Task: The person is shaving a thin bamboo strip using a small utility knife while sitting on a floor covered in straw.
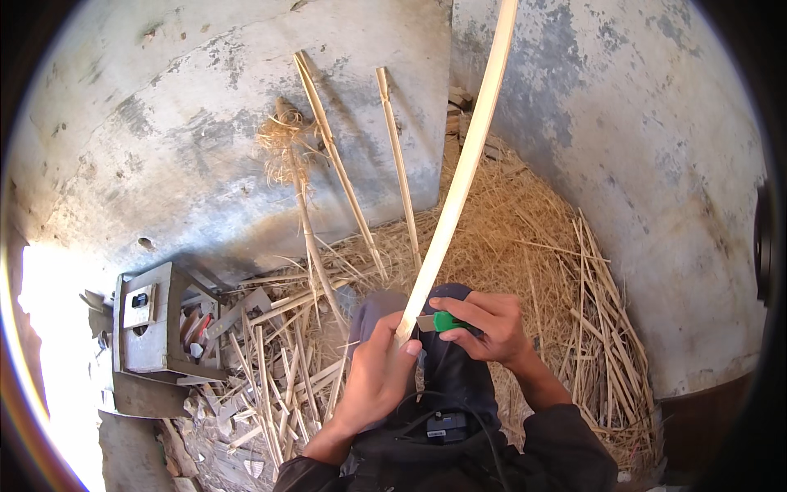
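A long pale bamboo strip point(461, 184) slants up from my lap to beyond the top of the picture. My left hand point(375, 373) is closed round its lower end, thumb across the near face. In my right hand point(496, 330) is a small knife point(447, 321) with a green handle, pinched between thumb and fingers. Its short flat blade points left and meets or nearly meets the strip's right edge, just above my left thumb. Both hands are over my dark-clothed knees.
Straw-like shavings point(508, 213) cover the floor ahead, with a heap of split sticks point(611, 353) at right. Several poles point(402, 156) lean on the grey wall point(188, 107). A worn wooden stool point(147, 344) lies on its side at left, beside scattered sticks point(270, 385).
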Demonstrator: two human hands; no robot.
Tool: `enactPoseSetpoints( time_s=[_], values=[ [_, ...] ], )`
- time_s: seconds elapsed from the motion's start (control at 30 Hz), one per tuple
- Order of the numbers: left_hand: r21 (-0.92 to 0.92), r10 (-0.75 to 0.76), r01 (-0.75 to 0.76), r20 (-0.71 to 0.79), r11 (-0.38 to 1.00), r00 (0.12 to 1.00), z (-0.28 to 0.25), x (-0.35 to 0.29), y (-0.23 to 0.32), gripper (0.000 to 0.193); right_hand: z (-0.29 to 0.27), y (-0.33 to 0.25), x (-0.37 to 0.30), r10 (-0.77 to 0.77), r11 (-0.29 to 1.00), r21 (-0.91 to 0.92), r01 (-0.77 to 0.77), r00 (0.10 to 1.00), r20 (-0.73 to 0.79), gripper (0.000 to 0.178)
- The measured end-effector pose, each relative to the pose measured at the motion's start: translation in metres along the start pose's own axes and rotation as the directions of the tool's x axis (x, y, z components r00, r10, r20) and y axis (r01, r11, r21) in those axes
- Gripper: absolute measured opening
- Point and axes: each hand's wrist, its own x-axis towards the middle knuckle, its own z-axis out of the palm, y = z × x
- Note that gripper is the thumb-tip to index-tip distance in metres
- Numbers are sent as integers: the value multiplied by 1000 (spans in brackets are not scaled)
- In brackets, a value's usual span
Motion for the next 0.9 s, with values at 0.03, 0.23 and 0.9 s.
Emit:
enactPoseSetpoints(
  time_s=[0.03,0.23,0.9],
  values=[
    [119,24,-23,-10,993,1000,1,0,7,34,0,0,-1,-2,1000,7,2,1000,-4,47],
    [364,65,-55,-16,930,998,10,-6,-3,39,3,0,0,-13,999,-30,13,1000,-19,46],
    [630,108,-16,-108,777,988,9,-9,-17,39,14,-9,-3,14,978,-205,-30,997,-80,39]
  ],
)
